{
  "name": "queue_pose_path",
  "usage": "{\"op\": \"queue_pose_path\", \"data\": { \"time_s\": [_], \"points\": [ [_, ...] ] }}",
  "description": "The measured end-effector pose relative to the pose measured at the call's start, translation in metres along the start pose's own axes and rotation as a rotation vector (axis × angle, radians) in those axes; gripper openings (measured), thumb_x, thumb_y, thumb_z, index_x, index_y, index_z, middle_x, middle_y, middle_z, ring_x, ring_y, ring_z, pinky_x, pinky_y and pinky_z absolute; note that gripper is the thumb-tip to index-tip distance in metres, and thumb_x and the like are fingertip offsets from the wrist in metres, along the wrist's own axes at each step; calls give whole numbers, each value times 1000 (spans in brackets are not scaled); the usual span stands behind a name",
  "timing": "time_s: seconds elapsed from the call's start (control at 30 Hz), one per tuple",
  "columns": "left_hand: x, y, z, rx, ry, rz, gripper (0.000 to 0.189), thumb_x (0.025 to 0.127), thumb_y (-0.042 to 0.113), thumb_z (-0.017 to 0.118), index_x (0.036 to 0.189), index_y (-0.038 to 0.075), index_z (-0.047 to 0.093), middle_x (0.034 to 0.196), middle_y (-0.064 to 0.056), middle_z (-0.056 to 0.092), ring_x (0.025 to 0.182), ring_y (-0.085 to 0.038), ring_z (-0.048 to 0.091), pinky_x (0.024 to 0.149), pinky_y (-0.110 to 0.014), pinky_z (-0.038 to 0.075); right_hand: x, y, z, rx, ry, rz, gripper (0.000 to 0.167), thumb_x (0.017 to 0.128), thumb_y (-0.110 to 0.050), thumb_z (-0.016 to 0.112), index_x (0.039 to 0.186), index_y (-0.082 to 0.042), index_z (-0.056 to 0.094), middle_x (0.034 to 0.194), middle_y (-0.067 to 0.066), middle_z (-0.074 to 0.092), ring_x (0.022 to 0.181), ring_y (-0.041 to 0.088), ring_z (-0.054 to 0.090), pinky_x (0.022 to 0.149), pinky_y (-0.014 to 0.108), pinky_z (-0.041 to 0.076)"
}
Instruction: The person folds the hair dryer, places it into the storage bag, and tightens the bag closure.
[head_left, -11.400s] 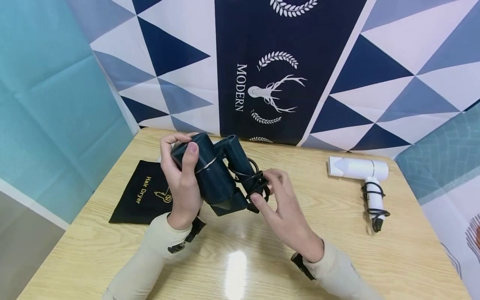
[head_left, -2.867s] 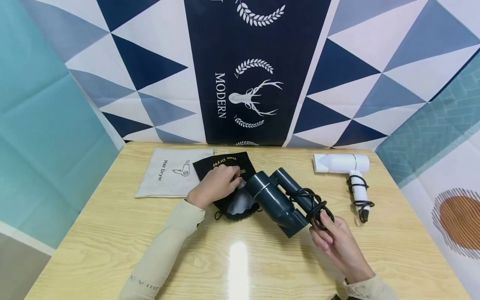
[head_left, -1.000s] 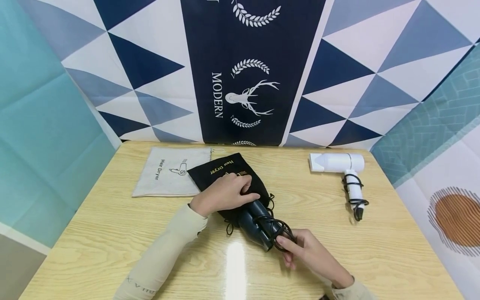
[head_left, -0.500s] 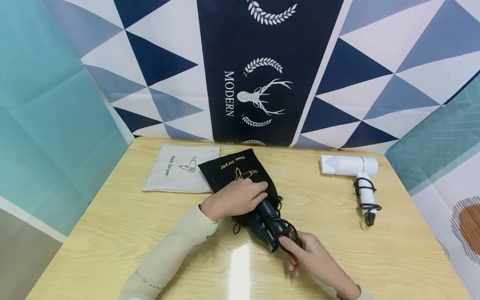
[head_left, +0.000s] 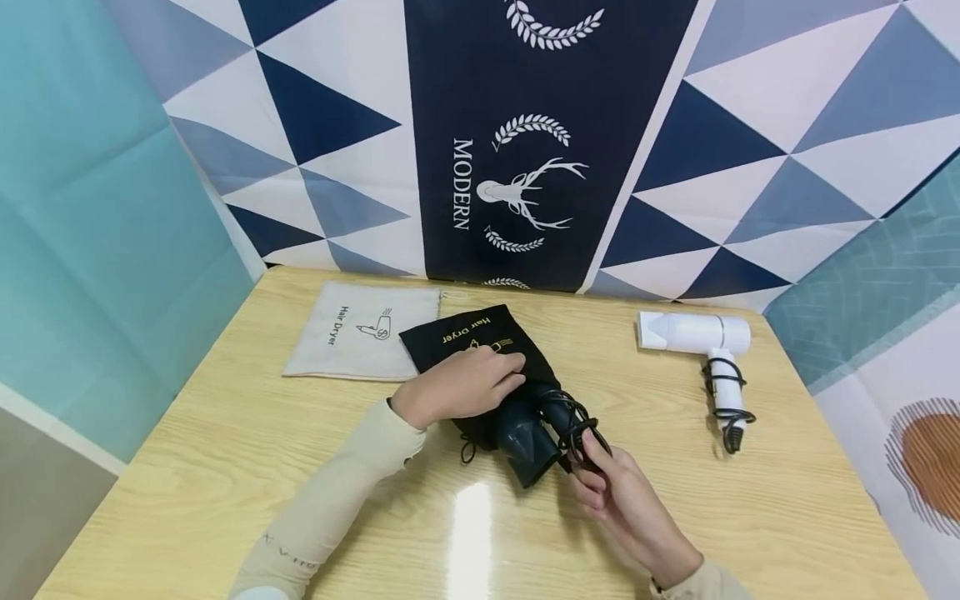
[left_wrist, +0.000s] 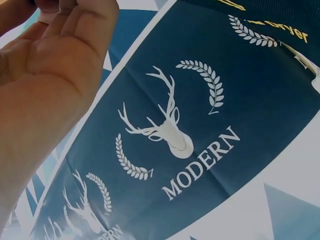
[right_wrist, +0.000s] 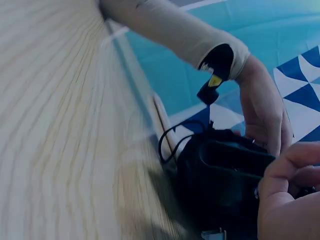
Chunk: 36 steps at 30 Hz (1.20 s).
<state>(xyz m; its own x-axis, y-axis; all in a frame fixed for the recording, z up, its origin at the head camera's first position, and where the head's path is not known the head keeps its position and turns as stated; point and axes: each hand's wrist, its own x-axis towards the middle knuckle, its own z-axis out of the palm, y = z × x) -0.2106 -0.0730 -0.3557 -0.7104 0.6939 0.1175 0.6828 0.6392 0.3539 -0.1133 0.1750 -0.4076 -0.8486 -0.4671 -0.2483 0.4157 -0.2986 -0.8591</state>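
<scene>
A: Where's the dark hair dryer (head_left: 517,427)?
B: Between left hand (head_left: 461,385) and right hand (head_left: 626,492), nozzle (head_left: 531,460) out, body partly inside black pouch (head_left: 480,329)
A: Hands?
B: Left pinches the pouch near its mouth, right grips the handle end through coiled cord (head_left: 588,424)
A: Others?
B: Light pouch (head_left: 360,329) beyond left hand; white hair dryer (head_left: 697,332) beyond right hand, further right

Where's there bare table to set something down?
Bare table: between the black pouch and white dryer, and left of the left sleeve. Crowded: the middle, with left hand on that pouch, right hand holding the dark dryer.
</scene>
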Motion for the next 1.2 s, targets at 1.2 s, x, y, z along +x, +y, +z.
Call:
{"op": "queue_pose_path", "data": {
  "time_s": [1.2],
  "points": [
    [0,9,7,-16,36,60,27,101,30,60,80,18,49,60,8,45,53,-4,45,55,-20,38,28,-4,19,-58,44,117,36,104,-40,49,87,-9,50,59,-3,37,50,10,44,47,22,34]
  ]
}}
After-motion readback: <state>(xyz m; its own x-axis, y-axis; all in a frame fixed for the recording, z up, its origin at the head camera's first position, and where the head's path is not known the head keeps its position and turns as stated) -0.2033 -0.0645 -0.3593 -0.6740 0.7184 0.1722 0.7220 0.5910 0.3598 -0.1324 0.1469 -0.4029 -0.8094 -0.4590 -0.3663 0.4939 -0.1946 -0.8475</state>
